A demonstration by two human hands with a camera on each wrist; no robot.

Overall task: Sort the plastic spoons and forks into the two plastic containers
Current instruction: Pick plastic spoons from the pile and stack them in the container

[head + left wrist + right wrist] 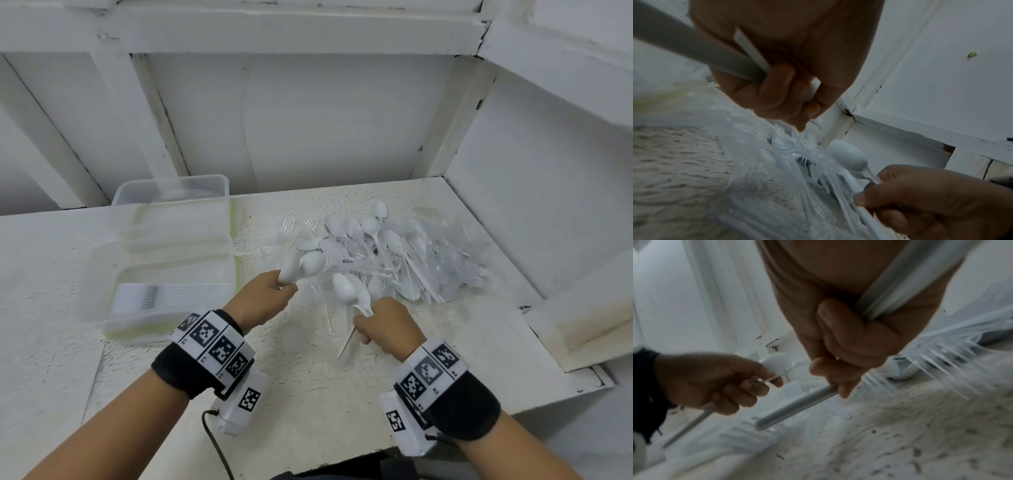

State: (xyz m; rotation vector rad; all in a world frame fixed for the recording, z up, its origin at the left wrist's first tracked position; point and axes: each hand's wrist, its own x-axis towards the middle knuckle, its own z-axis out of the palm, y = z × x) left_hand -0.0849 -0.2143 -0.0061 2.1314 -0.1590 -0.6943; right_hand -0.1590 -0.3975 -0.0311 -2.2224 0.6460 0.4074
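A heap of white spoons and clear forks [387,253] lies on the speckled counter at centre right. My left hand [270,294] grips two white spoons [301,265] by their handles, bowls pointing up and away, just left of the heap. The handles [701,48] run through its curled fingers [777,91]. My right hand [383,325] holds two white spoons [347,291], whose handles [797,405] stick out below the fist. Two clear plastic containers stand at the left: the near one [161,291] holds a row of stacked clear cutlery, the far one [174,195] sits behind it.
The counter [308,370] is a rough white slab with a front edge close to my wrists. White walls [325,116] with framing box in the back and right side. A raised white ledge [582,325] sits at the right edge.
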